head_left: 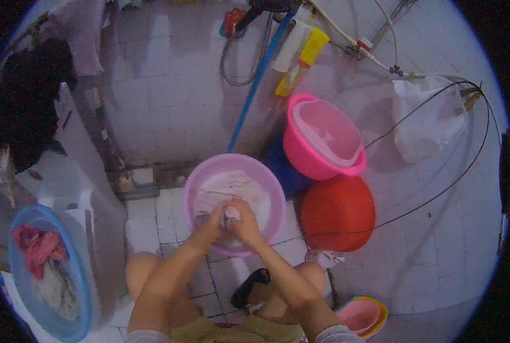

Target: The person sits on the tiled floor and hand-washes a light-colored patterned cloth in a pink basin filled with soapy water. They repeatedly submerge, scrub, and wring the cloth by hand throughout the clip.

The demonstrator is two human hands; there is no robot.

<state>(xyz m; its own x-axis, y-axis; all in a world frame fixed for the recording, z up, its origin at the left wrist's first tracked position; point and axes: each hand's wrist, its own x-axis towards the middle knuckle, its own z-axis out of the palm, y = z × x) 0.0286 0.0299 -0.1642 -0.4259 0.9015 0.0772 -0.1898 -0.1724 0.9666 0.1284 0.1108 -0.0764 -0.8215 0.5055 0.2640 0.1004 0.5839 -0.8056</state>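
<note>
The person's left hand (211, 223) and right hand (246, 224) met above the near half of a lilac washbasin (279, 201), both clenched on a bunched pale cloth (231, 213) — a whitish fold of it showed between them. Just beyond the grip, a spread pale fabric (240, 186) lay inside the basin — whether it joined the bunch could not be told. A red tub (339, 214) stood to the right.

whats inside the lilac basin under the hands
The lilac basin holds pale cloth, part of it bunched between the left hand and right hand. Whatever lies beneath the cloth and hands is covered.
</note>
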